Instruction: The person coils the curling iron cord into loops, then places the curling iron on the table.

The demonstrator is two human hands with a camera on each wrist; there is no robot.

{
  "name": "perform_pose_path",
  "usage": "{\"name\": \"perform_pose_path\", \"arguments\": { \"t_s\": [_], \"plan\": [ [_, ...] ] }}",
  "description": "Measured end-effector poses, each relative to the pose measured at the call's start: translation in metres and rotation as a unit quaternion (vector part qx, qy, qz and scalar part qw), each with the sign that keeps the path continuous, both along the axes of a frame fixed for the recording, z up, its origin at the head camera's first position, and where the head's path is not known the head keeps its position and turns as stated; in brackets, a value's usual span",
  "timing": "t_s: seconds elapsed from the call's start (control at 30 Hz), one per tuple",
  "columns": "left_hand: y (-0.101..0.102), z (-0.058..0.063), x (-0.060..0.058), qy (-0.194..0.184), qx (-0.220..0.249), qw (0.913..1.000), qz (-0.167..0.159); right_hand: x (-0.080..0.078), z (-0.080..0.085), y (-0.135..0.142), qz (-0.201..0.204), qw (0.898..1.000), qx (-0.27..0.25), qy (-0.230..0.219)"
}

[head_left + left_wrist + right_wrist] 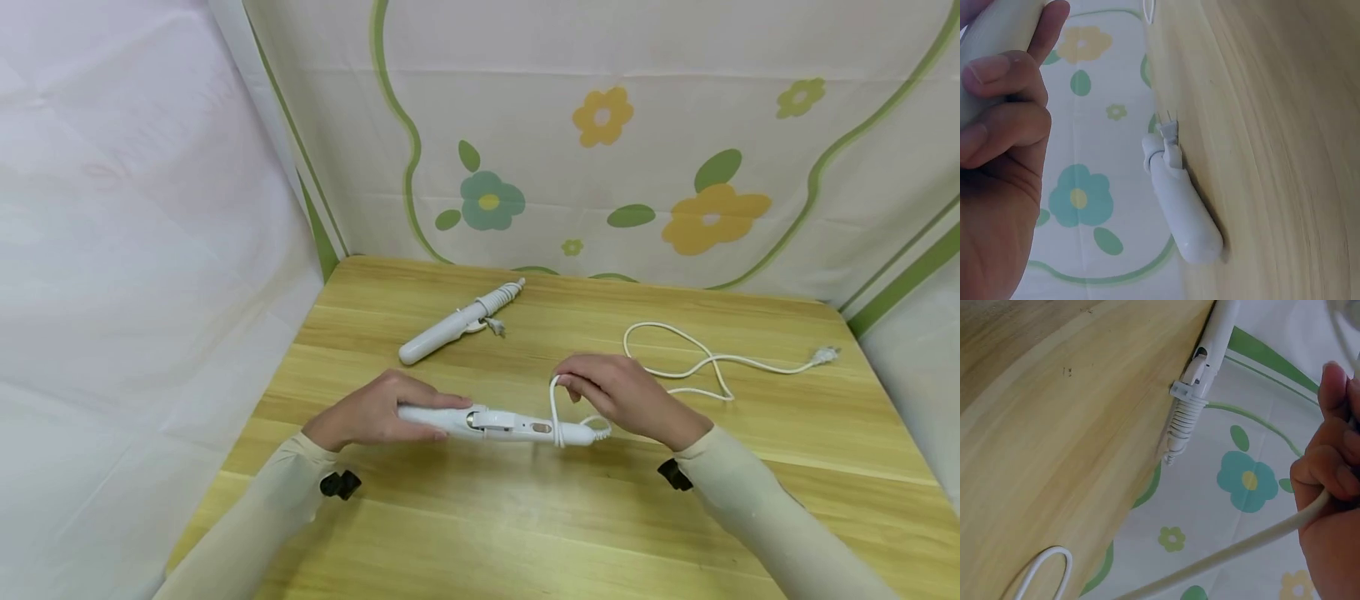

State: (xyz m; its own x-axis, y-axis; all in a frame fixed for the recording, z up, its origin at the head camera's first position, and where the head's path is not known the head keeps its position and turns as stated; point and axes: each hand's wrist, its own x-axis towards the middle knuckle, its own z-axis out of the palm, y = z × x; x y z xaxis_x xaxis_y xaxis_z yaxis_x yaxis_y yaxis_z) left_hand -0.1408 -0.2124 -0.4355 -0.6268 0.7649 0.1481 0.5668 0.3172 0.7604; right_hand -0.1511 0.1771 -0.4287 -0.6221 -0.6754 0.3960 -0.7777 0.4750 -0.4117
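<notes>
My left hand grips the barrel end of a white curling iron, held level over the table's middle with its clamp lever up. In the left wrist view, the fingers of the left hand curl round the white barrel. My right hand pinches the white cord just above the handle, with the cord looped round it near the button. From the handle's tip the cord runs back to the right hand. The right wrist view has the cord passing out from under the curled fingers.
Behind the hands lies a second white curling iron, its cord wound round its handle and its plug tucked beside it. The loose cord trails right across the wooden table to a plug. Flowered cloth hangs behind.
</notes>
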Motion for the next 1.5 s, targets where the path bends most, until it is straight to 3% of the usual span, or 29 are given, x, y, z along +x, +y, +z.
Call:
{"name": "perform_pose_path", "arguments": {
  "t_s": [0.23, 0.5, 0.67, 0.83, 1.13, 1.27, 1.4, 1.5],
  "plan": [
    [0.002, -0.001, 0.001, -0.034, 0.037, 0.9985, -0.021, -0.001, -0.005, 0.001, 0.023, 0.998, 0.001, -0.062],
    [-0.002, 0.0, 0.002, -0.096, 0.088, 0.9914, -0.011, 0.002, -0.008, 0.0, 0.029, 0.994, -0.016, -0.1],
    [-0.003, -0.001, 0.002, -0.096, 0.11, 0.9891, 0.022, 0.007, -0.013, -0.007, 0.034, 0.994, -0.045, -0.096],
    [-0.001, -0.002, 0.003, -0.11, 0.12, 0.9833, 0.081, 0.014, -0.016, -0.012, 0.03, 0.993, -0.052, -0.104],
    [0.008, -0.003, 0.004, -0.085, 0.137, 0.9786, 0.128, 0.02, -0.012, -0.016, 0.001, 0.993, -0.051, -0.107],
    [0.011, -0.005, 0.005, -0.048, 0.129, 0.9803, 0.142, 0.022, -0.013, -0.018, -0.028, 0.993, -0.046, -0.107],
    [0.011, -0.005, 0.005, -0.007, 0.126, 0.98, 0.154, 0.024, -0.013, -0.02, -0.059, 0.995, -0.021, -0.083],
    [0.011, -0.005, 0.005, 0.001, 0.132, 0.9772, 0.166, 0.024, -0.013, -0.019, -0.077, 0.995, -0.003, -0.061]
  ]
}}
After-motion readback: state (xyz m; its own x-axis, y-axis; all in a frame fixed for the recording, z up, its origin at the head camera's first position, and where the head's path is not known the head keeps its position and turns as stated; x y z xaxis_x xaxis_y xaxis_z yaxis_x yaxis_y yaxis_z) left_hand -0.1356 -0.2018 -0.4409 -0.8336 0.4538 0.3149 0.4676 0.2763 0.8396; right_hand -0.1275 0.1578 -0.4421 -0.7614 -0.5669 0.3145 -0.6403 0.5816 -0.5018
